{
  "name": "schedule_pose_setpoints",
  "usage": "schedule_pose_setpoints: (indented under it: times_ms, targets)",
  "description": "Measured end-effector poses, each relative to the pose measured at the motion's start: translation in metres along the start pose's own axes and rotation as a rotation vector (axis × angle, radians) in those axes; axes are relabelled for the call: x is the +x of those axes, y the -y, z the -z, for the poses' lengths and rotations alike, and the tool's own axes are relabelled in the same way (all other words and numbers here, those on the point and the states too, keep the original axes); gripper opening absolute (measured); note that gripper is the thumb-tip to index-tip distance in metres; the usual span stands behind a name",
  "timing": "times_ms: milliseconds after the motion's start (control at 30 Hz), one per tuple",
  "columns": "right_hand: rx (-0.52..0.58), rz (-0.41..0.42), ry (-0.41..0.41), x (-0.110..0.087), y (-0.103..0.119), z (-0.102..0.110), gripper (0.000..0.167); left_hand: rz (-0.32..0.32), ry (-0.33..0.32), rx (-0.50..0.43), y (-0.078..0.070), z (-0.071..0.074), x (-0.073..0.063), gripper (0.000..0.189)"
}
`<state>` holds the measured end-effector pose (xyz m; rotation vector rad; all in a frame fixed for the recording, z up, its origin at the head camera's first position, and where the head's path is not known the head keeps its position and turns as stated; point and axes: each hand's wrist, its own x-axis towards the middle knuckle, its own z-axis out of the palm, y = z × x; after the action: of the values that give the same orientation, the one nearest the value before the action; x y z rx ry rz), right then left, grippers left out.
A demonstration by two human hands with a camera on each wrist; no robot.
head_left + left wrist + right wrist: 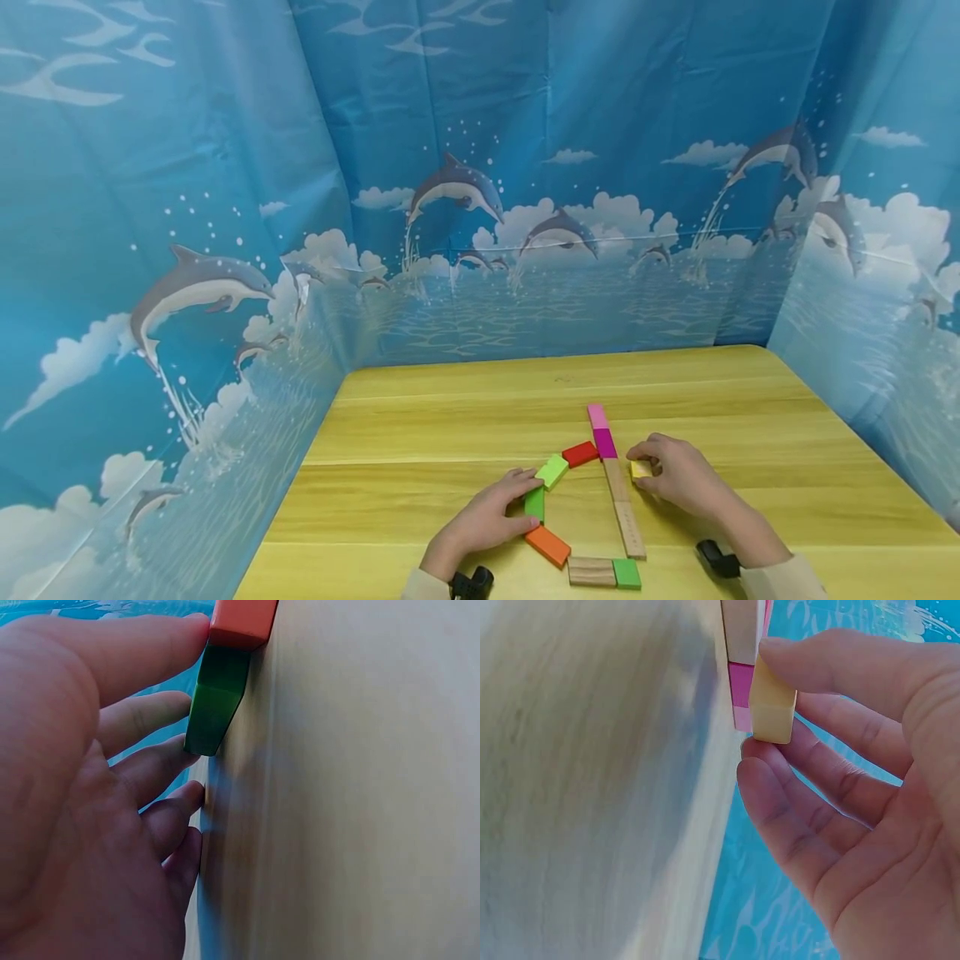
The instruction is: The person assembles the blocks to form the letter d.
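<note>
In the head view, my right hand (684, 479) pinches a small yellow block (641, 469) between thumb and fingers, just right of a line of blocks. The right wrist view shows the yellow block (772, 705) close up. At the left of the layout, my left hand (486, 515) touches blocks lying on the table, its fingers spread and not wrapped around them. Its thumb meets the orange block (548, 546), and fingertips reach the green block (216, 701) and the lime block (552, 472). A red block (581, 454) continues the curve towards the line.
The slanted line holds a pink block (597, 416), a magenta block (604, 443) and wooden blocks (630, 529). Near the front lie a striped wooden block (591, 572) and a green block (627, 573), end to end. A dolphin-print curtain (562, 308) surrounds the yellow wood-grain table (450, 408).
</note>
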<state>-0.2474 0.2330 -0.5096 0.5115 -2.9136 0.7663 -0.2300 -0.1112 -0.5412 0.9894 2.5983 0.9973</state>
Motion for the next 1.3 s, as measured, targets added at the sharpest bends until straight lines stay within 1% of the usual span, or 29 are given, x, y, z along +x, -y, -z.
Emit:
schedule_pose_setpoints:
  times_ms: [133, 367, 667, 833, 1067, 1200, 1300]
  targets:
    - [-0.002, 0.009, -0.003, -0.004, 0.004, 0.003, 0.034, -0.002, -0.001, 0.002, 0.000, 0.000, 0.000, 0.057]
    - [-0.024, 0.054, -0.022, -0.011, 0.009, 0.007, 0.033, -0.004, -0.002, 0.005, 0.002, -0.001, 0.001, 0.057]
    - [-0.026, 0.040, -0.005, -0.025, 0.024, 0.008, 0.033, 0.009, 0.002, 0.012, 0.004, -0.001, 0.002, 0.058]
    - [-0.049, 0.060, -0.014, -0.035, 0.031, 0.005, 0.034, 0.002, 0.001, 0.007, 0.005, -0.001, 0.002, 0.058]
    - [-0.031, 0.060, 0.003, -0.043, 0.035, 0.000, 0.035, -0.003, 0.000, 0.007, 0.004, 0.001, 0.002, 0.058]
    - [-0.026, 0.094, 0.010, -0.049, 0.035, -0.003, 0.035, -0.014, 0.004, 0.005, 0.004, 0.001, 0.002, 0.058]
    - [-0.024, 0.105, 0.020, -0.053, 0.035, -0.006, 0.035, -0.021, 0.008, 0.012, 0.004, 0.001, 0.003, 0.057]
